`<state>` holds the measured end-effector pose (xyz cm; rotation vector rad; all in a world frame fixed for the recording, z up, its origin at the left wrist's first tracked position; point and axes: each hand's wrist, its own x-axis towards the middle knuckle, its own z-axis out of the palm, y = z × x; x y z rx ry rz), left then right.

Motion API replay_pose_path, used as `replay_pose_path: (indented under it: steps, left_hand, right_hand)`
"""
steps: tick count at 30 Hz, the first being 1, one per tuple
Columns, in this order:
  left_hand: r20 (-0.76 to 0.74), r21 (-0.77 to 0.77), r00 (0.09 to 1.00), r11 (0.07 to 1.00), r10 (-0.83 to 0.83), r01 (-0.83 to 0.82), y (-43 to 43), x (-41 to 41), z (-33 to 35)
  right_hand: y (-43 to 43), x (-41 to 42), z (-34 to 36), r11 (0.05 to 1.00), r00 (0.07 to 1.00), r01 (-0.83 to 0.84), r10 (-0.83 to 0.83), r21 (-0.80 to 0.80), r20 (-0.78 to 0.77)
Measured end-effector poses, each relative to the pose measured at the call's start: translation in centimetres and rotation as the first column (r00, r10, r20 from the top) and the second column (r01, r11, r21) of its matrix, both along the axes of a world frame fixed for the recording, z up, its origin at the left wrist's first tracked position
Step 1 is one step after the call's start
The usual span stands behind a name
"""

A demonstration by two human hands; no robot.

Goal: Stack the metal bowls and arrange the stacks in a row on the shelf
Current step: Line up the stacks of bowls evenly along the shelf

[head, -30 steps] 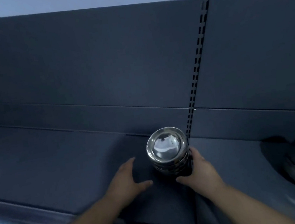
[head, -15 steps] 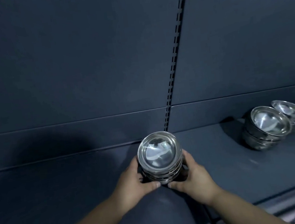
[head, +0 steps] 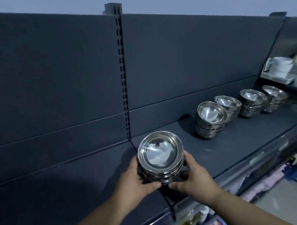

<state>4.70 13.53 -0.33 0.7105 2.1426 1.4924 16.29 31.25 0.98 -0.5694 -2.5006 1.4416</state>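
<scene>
While I watch through the head camera, the left stretch of the dark shelf [head: 59, 188] lies in shadow below its back panel [head: 46, 78]. A slotted post [head: 123, 78] runs down that panel and meets the shelf just behind the stack [head: 160, 154] of metal bowls held between both hands.

My left hand [head: 132, 181] grips the stack's left side. Its fingers [head: 134, 163] curl round the far left wall, and its thumb lies across the lower front, under the bottom rims. The stack sits over the seam in the shelf, open side up, with the top bowl tilted slightly towards me. The thumbs hide its base, so I cannot tell whether it rests on the shelf or hangs just above it.

My right hand [head: 195, 177] grips the right side in mirror fashion, fingers wrapped round the far right wall and thumb tucked under the front. The two thumb tips lie near each other, apart, beneath the bowls.

Further right, well apart from the held stack, four stacks stand on the shelf in a row running towards its far end: the first [head: 210, 119], then the second [head: 228, 105] touching or just behind it, the third [head: 253, 103] and the fourth [head: 274, 98]. Beyond them, on a higher shelf at the right edge, sit white dishes [head: 284, 69], blurred.
</scene>
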Motion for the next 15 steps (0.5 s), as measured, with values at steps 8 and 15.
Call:
replay_pose_path:
  steps: [8,15]
  left_hand:
    - [0.069,0.041,0.997,0.998,-0.043,0.041,9.9,9.1,0.7]
    - [0.111,0.064,0.993,0.997,0.036,-0.043,17.5,15.0,-0.4]
  right_hand:
    - [9.6,9.3,-0.1,1.0,1.0,0.026,-0.026,-0.005,-0.003]
    - [17.4,14.1,-0.4,1.0,1.0,-0.029,0.029,-0.013,0.008]
